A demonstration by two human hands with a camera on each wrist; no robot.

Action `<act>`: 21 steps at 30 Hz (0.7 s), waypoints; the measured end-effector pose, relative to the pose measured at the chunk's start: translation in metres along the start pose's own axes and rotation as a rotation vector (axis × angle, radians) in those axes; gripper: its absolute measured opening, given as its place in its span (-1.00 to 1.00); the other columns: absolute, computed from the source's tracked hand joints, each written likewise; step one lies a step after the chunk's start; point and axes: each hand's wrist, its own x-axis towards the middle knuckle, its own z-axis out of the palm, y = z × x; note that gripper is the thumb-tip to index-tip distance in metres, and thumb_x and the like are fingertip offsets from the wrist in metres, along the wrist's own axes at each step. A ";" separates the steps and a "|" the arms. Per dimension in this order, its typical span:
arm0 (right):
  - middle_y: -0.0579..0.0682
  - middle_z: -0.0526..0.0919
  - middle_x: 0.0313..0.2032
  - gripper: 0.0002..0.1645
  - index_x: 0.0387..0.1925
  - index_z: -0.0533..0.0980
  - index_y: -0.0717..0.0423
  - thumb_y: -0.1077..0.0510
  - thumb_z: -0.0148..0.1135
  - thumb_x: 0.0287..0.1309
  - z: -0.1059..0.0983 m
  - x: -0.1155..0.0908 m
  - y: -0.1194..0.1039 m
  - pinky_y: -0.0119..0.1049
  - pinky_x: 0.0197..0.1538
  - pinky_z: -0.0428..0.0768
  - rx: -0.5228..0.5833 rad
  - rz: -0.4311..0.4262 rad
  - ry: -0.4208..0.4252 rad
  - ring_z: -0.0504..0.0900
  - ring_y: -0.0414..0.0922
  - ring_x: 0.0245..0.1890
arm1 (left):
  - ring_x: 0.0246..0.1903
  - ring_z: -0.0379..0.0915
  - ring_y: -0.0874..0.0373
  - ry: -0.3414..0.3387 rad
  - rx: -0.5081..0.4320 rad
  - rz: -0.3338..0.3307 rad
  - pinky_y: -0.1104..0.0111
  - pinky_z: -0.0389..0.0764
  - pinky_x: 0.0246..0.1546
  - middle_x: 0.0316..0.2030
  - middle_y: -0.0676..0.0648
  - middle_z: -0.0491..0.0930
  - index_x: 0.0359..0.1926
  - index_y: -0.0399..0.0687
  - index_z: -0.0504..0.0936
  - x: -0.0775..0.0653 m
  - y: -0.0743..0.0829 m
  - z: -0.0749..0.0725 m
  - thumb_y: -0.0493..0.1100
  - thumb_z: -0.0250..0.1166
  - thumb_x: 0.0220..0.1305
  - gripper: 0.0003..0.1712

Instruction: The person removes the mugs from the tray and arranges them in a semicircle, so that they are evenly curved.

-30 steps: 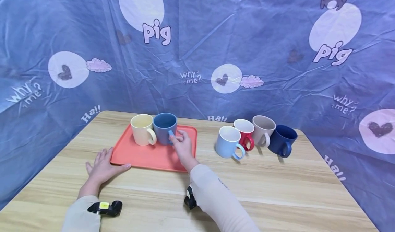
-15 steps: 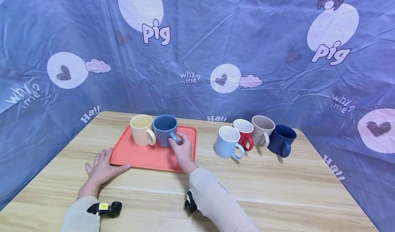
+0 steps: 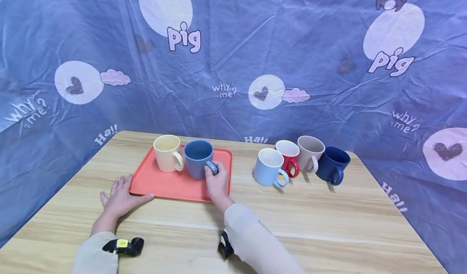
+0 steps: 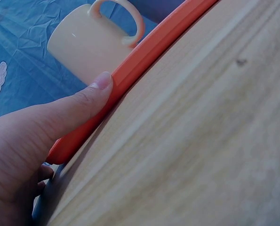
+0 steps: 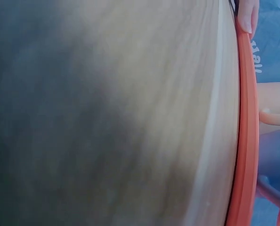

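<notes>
My right hand [image 3: 217, 180] pinches the handle of a medium-blue mug [image 3: 197, 160] over the red tray [image 3: 168, 189]. This mug leans a little and stands slightly apart from the cream mug [image 3: 166, 154], which sits upright on the tray's back left part. My left hand [image 3: 122, 197] rests at the tray's front left corner, fingers spread along its side. In the left wrist view, the left thumb [image 4: 83, 103] lies straight against the tray's rim [image 4: 135, 66]. The right wrist view catches the blue mug [image 5: 276, 153] at its edge; most of the right hand is outside that view.
On the table's right stand a light blue mug [image 3: 268, 168], a red mug [image 3: 290, 154], a grey mug [image 3: 310, 152] and a navy mug [image 3: 333, 166], close together. A blue printed cloth [image 3: 233, 55] hangs behind the wooden table [image 3: 328, 225].
The blue mug has come toward me and slightly right, away from the cream mug, with its handle turned further right. My right hand now grips that handle more closely. My left hand stays put.
</notes>
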 end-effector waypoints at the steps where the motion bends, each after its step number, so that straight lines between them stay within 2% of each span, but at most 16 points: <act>1: 0.01 0.55 -0.36 -0.83 -0.33 0.48 0.24 0.32 0.22 -0.05 -0.001 0.000 0.000 -0.25 -0.14 0.47 0.003 0.000 0.018 0.48 -0.10 -0.30 | 0.16 -0.45 -0.38 -0.001 -0.001 0.000 -0.24 -0.65 -0.13 0.17 -0.54 -0.20 0.26 -0.36 -0.13 0.000 0.000 0.000 0.46 0.17 -0.27 0.31; 7: -0.02 0.51 -0.48 -0.89 -0.40 0.47 0.23 0.34 0.21 -0.06 -0.004 -0.004 0.003 -0.27 -0.23 0.47 0.027 -0.028 0.074 0.45 -0.12 -0.38 | 0.16 -0.46 -0.38 -0.003 -0.001 -0.003 -0.23 -0.66 -0.14 0.17 -0.54 -0.20 0.26 -0.36 -0.14 0.000 0.000 0.000 0.47 0.17 -0.28 0.32; 14: -0.04 0.43 -0.47 -0.87 -0.40 0.34 0.20 0.33 0.14 0.03 -0.007 -0.010 0.002 -0.24 -0.16 0.46 0.014 -0.010 -0.006 0.44 -0.12 -0.31 | 0.16 -0.46 -0.38 -0.010 0.001 -0.007 -0.23 -0.67 -0.14 0.17 -0.53 -0.21 0.26 -0.36 -0.14 0.001 -0.001 0.002 0.48 0.16 -0.28 0.33; 21: -0.04 0.41 -0.45 -0.87 -0.35 0.30 0.17 0.30 0.09 0.07 -0.010 -0.011 0.001 -0.27 -0.12 0.46 0.002 0.014 -0.067 0.44 -0.13 -0.26 | 0.16 -0.46 -0.38 -0.007 -0.001 -0.005 -0.24 -0.66 -0.14 0.17 -0.54 -0.20 0.26 -0.36 -0.14 0.000 0.000 0.001 0.47 0.17 -0.28 0.32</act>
